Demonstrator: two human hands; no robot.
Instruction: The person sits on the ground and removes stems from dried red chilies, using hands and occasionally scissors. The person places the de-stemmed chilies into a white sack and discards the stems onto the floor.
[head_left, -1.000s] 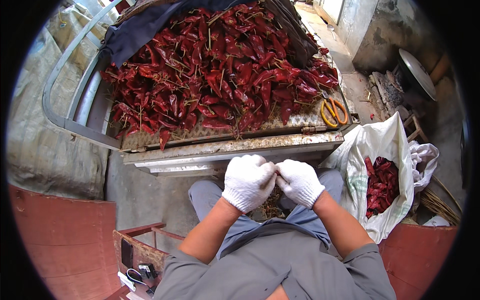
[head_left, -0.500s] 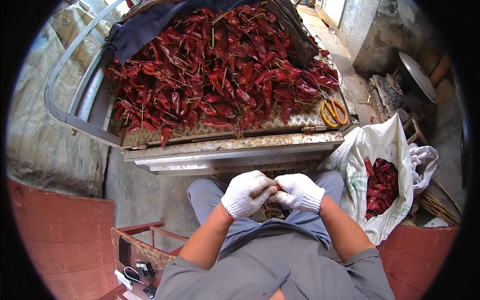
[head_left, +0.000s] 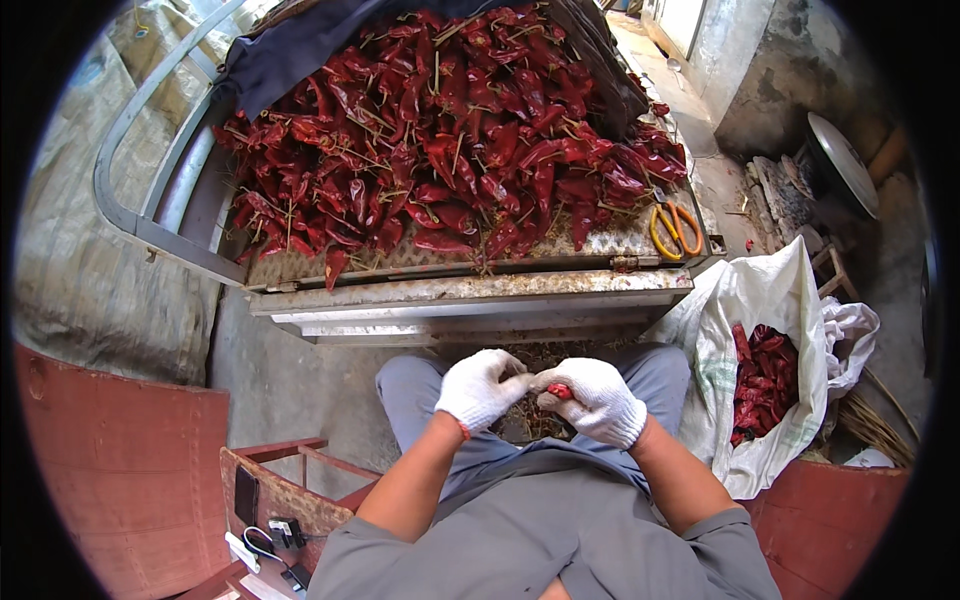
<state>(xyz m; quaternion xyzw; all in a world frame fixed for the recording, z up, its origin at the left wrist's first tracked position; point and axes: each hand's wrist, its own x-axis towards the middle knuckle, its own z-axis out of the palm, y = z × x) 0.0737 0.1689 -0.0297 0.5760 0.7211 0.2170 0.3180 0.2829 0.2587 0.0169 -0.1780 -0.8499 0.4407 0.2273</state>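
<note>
My right hand [head_left: 595, 400], in a white knit glove, grips a red pepper [head_left: 560, 392] in front of my lap. Beside it my left hand [head_left: 485, 390], also gloved, is curled with thumb and fingertips near the pepper; whatever they pinch is too small to make out. Beyond my hands, red peppers with pale stems [head_left: 450, 150] lie piled on a rusty metal truck bed [head_left: 470, 285], partly under dark cloth [head_left: 260, 70]. Orange-handled scissors [head_left: 675, 230] lie at its right edge.
At my right stands an open white sack [head_left: 800, 280] of red peppers, beside dry sticks [head_left: 870, 430]. A wooden stool [head_left: 300, 520] with small devices is at lower left. Reddish panels [head_left: 120, 460] flank me. A large metal lid [head_left: 840, 160] stands at the back right.
My hands have moved slightly down toward my lap and turned. A red pepper now shows plainly in my right hand, and my left fingertips have drawn a little apart from it.
</note>
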